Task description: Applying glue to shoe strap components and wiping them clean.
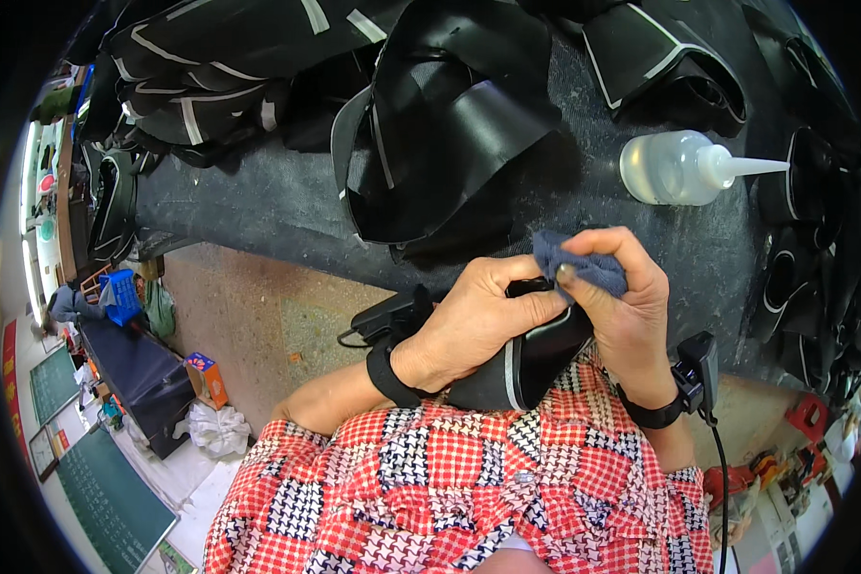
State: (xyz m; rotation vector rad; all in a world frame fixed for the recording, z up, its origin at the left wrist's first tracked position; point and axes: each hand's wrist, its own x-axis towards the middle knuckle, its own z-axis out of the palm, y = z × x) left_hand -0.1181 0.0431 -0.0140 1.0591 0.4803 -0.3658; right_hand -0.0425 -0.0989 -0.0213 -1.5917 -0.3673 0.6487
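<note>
A glossy black leather-like piece with a pale strip along it rests against my body, below the table's near edge. My left hand pinches its upper edge between thumb and fingers. In my right hand a crumpled blue-grey cloth is gripped, pressed close to that edge beside my left fingertips. Part of the piece is hidden behind both hands. Beyond them on the table lies a larger curved black piece. A squeeze bottle of clear liquid with a long white nozzle lies on its side to the right.
The dark worktable carries stacked black pieces with pale strips at the far left, and more pieces along the right. A black cable hangs from my right wrist device. On the floor side at left stand a dark box and an orange carton.
</note>
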